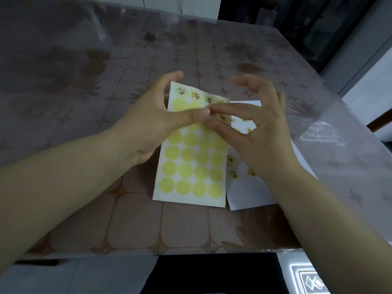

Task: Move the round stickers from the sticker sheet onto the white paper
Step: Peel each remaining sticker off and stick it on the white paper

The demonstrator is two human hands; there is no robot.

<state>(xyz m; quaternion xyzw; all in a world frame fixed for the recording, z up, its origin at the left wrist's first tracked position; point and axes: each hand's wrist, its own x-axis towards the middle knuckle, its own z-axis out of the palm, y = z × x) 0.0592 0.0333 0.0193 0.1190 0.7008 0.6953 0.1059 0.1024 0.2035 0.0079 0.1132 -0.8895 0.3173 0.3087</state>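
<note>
The sticker sheet (191, 166) lies on the table in the middle, mostly bare yellow circles, with a few printed round stickers (196, 95) left along its top row. My left hand (152, 122) grips the sheet's upper part, thumb pressed on top. My right hand (254, 128) pinches with thumb and forefinger at a sticker near the sheet's upper right; the sticker itself is hidden by the fingertips. The white paper (248, 192) lies to the right, partly under my right hand, carrying several printed stickers (232, 160).
The table (127, 225) wears a brown patterned cloth under a clear plastic cover. Its front edge runs just below the sheet and its right edge slants away past the white paper. A dark floor strip (212, 272) lies below.
</note>
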